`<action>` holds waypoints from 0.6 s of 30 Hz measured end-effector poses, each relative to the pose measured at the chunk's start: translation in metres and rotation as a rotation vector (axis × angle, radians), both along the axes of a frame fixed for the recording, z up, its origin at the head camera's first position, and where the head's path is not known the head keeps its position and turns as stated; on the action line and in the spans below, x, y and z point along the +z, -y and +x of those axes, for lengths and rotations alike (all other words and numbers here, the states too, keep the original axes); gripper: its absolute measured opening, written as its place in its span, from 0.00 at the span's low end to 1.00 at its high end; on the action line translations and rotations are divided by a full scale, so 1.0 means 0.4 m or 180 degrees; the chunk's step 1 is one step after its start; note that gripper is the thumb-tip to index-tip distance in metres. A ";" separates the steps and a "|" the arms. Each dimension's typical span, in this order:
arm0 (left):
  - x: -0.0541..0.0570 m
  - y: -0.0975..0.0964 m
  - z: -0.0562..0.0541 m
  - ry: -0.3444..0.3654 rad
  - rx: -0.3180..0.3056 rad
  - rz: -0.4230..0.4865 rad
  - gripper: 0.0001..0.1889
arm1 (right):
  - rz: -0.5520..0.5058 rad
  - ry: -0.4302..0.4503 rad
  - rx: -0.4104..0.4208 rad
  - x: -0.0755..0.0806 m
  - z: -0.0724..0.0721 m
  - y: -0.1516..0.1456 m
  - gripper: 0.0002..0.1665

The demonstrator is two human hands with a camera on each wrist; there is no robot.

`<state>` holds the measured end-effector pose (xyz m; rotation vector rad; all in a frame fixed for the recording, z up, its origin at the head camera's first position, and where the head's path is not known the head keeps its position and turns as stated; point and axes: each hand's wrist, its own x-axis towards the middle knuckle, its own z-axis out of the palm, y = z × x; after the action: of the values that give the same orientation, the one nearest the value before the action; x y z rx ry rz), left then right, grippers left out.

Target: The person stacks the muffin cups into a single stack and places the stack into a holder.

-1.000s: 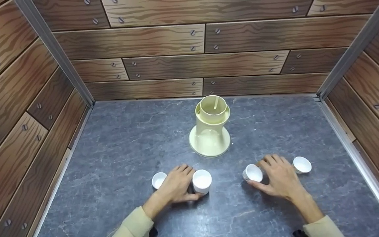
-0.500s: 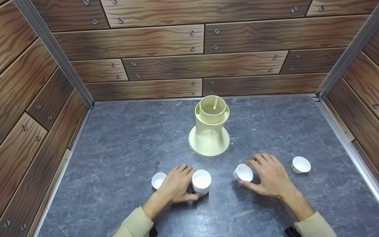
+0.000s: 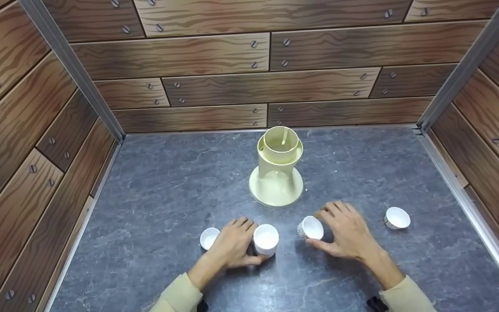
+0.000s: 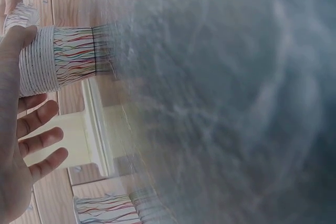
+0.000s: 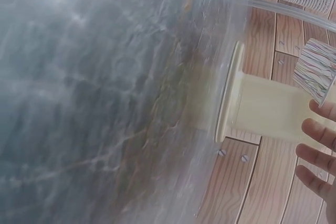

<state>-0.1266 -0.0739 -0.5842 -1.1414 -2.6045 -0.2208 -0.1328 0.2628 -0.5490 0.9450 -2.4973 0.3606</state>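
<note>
Head view: I observe the left hand (image 3: 231,243) gripping a stack of cups (image 3: 266,240), which stands upright on the grey marbled table (image 3: 167,182). The right hand (image 3: 348,232) pinches 1 tilted cup (image 3: 311,228), right of the stack and apart from it. A left-side cup (image 3: 209,238) sits beside the left hand, partly covered by it; a right-side cup (image 3: 397,218) rests well to the right. Behind, between the hands, stands a cream stand (image 3: 276,173). Left wrist view: the thumb bears on the stack's ribbed upper part, above coloured lines. Right wrist view: the tilted cup is clear of the table, held at the fingertips.
</note>
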 end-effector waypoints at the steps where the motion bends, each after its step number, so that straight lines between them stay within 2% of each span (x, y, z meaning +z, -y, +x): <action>1: 0.000 0.000 0.000 0.0005 0.0005 0.0013 0.40 | -0.0009 -0.0006 0.0022 0.001 -0.001 0.004 0.37; 18: -0.002 0.000 -0.001 -0.0086 -0.0008 0.0016 0.40 | -0.0124 -0.0044 0.0209 0.027 -0.009 0.061 0.38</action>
<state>-0.1270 -0.0741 -0.5849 -1.1380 -2.5776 -0.2109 -0.1365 0.2384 -0.5383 1.0123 -2.4422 0.4206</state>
